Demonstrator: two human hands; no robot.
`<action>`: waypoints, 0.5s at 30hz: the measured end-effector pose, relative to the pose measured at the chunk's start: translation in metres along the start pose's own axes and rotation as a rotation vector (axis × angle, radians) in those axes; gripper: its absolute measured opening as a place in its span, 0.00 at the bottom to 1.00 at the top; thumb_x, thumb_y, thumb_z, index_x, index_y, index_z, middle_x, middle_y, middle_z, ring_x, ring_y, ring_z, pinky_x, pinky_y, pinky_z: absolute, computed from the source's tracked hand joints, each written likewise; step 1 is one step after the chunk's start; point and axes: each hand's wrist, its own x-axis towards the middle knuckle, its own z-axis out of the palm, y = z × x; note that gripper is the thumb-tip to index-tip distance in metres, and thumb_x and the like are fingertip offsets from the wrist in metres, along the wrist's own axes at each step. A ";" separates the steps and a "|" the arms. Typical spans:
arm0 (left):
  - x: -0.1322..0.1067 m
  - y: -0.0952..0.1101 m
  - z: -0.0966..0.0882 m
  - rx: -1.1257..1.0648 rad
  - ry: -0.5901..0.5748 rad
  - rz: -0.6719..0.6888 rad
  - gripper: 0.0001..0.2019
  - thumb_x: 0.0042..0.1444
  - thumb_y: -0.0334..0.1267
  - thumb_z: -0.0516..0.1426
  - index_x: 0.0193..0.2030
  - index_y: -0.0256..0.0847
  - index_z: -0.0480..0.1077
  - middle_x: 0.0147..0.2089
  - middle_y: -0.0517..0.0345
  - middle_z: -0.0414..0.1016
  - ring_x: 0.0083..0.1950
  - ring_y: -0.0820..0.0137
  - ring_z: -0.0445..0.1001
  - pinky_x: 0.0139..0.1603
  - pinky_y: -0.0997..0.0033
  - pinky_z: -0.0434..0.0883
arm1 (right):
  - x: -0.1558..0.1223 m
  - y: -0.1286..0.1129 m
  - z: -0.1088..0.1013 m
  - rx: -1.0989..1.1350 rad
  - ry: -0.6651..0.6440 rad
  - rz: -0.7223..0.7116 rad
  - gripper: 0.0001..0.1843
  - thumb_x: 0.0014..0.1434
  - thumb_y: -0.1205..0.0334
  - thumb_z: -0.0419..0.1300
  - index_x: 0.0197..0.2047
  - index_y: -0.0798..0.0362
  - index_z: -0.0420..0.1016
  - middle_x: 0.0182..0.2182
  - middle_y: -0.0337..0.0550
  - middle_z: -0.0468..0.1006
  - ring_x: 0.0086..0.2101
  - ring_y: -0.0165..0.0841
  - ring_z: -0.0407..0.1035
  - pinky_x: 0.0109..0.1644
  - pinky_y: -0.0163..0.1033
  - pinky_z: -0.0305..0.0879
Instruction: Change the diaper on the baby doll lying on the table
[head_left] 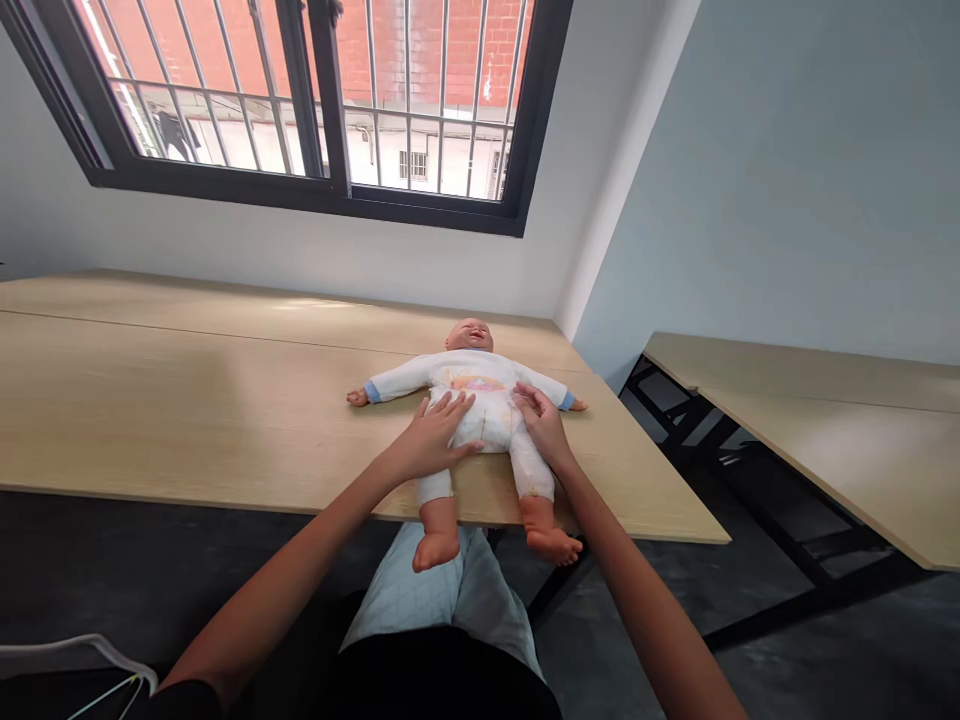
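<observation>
A baby doll (474, 380) in a white suit lies on its back on the wooden table (187, 400), head toward the window, bare feet hanging over the near edge. My left hand (435, 438) rests flat on the doll's left hip, fingers stretched out over the white cloth. My right hand (541, 425) lies against the doll's other hip, fingers curled at the waist of its clothing. Whether those fingers pinch the cloth I cannot make out.
A second wooden table (825, 420) stands to the right across a dark gap with black frame bars. A barred window (315, 100) is in the wall behind. A white hanger (90, 660) lies at lower left. My light shorts show below the table edge.
</observation>
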 end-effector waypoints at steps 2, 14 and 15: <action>-0.005 0.007 -0.003 0.016 0.007 0.026 0.35 0.64 0.55 0.54 0.73 0.42 0.55 0.73 0.42 0.57 0.76 0.48 0.52 0.74 0.41 0.51 | -0.001 -0.001 -0.001 0.016 0.024 0.007 0.30 0.53 0.47 0.63 0.54 0.55 0.71 0.55 0.54 0.75 0.57 0.43 0.69 0.67 0.52 0.62; 0.018 -0.016 0.006 -0.078 0.018 -0.018 0.34 0.64 0.57 0.50 0.70 0.38 0.57 0.75 0.42 0.53 0.77 0.52 0.48 0.74 0.44 0.51 | 0.002 0.010 0.000 0.018 0.072 0.040 0.32 0.50 0.44 0.63 0.53 0.55 0.68 0.52 0.55 0.76 0.55 0.43 0.70 0.66 0.51 0.63; 0.018 -0.017 0.007 -0.090 0.017 -0.018 0.34 0.64 0.57 0.50 0.70 0.37 0.57 0.75 0.41 0.53 0.77 0.52 0.48 0.74 0.45 0.51 | 0.002 0.013 0.002 0.010 0.066 0.040 0.33 0.49 0.44 0.63 0.53 0.55 0.69 0.52 0.55 0.75 0.55 0.43 0.69 0.66 0.51 0.63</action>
